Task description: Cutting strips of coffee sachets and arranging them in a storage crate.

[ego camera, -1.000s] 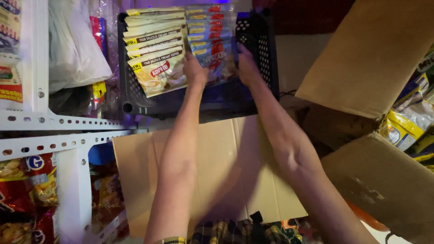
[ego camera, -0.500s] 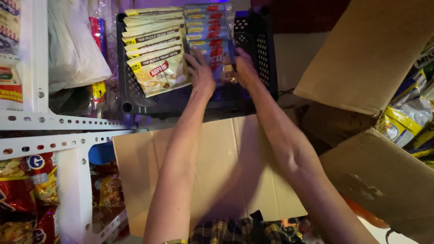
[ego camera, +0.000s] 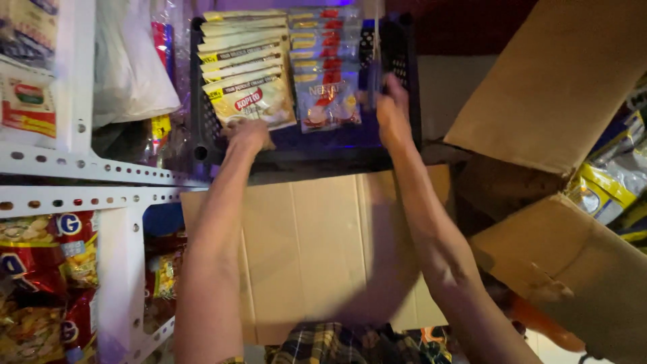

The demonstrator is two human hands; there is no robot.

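Note:
A black plastic crate (ego camera: 202, 138) stands ahead of me with two stacks of flat sachet packs in it. The cream and yellow packs (ego camera: 249, 74) fill its left side, the blue and red packs (ego camera: 327, 74) its middle. My left hand (ego camera: 248, 133) rests at the lower edge of the front cream pack, fingers curled against it. My right hand (ego camera: 392, 108) is inside the crate's right part, just right of the blue and red packs, fingers pointing up by a clear plastic edge. Whether either hand grips anything is unclear.
A flattened cardboard sheet (ego camera: 303, 249) lies below the crate under my arms. Open cardboard box flaps (ego camera: 559, 87) rise at the right. A white perforated metal shelf (ego camera: 87, 172) at the left holds snack bags (ego camera: 34, 269) and a white plastic bag (ego camera: 128, 67).
Both hands have moved apart: the left slid down to the cream packs' lower edge, the right shifted right off the blue and red packs. That stack now sits straighter.

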